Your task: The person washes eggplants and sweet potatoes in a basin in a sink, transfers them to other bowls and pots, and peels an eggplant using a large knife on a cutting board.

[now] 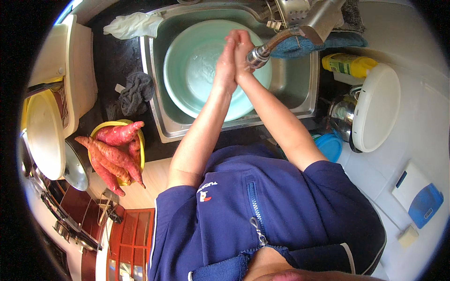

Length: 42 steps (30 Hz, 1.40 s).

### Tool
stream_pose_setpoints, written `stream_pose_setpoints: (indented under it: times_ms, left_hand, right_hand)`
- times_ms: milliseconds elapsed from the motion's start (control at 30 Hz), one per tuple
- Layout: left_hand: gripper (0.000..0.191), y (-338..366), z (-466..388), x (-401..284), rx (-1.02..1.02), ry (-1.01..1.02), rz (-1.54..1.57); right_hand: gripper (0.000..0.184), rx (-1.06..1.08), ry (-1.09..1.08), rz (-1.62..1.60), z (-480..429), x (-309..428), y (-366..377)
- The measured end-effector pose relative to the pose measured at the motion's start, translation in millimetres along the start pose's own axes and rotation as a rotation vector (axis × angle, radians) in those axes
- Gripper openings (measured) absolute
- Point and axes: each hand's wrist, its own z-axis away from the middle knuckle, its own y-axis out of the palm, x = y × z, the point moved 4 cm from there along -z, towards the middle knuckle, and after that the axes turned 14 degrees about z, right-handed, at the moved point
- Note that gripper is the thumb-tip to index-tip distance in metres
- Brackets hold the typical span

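Note:
Palm against palm, my left hand [225,65] and my right hand [242,49] are raised over a pale green plastic basin [191,102]. No object shows between them. The metal spout of a flexible-hose faucet [258,57] is right by my right hand and hides part of it. Both hands look wet. The basin stands in a stainless steel sink [299,87] and has some water at its bottom. To the left, several red-skinned sweet potatoes [117,156] lie in a yellow container [142,140].
A dark grey cloth [135,93] and a whitish crumpled glove or bag [133,25] lie left of the sink. A blue towel [299,47] hangs behind the faucet. On the right are a yellow bottle [348,65], a white round lid [376,107] and a metal pot [341,114].

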Motion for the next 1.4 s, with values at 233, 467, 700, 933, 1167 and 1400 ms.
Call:
stream_pose_setpoints:
  times_ms: [233, 467, 700, 933, 1167, 1400]
  left_hand:
    - [0.048, -2.4, -0.1, 3.0, 0.122, -0.268, 0.179]
    - [0.06, 44.9, -14.6, 10.6, 0.152, 0.106, 0.197]
    - [0.053, 19.8, -37.2, 8.2, -0.17, 0.259, -0.135]
    - [0.075, -7.6, -51.4, 10.9, -0.005, 0.356, -0.393]
    - [0.073, -13.2, -35.0, 25.5, -0.108, 0.361, -0.17]
    - [0.034, -16.7, -42.7, -4.1, -0.021, -0.014, 0.537]
  right_hand:
    - [0.015, -0.091, -0.095, -0.057, 13.2, 8.9, -3.3]
    - [0.032, 0.095, 0.542, -1.77, -72.0, -40.5, 43.3]
    - [0.014, 0.059, -0.41, 0.77, -70.7, -6.7, 26.4]
    - [0.017, 0.255, -0.897, 1.266, -56.8, -50.9, 48.0]
    - [0.014, 0.257, -0.638, 1.035, -41.3, -4.7, 17.4]
    - [0.015, 0.057, 0.449, -0.892, -13.6, -33.4, 29.0]
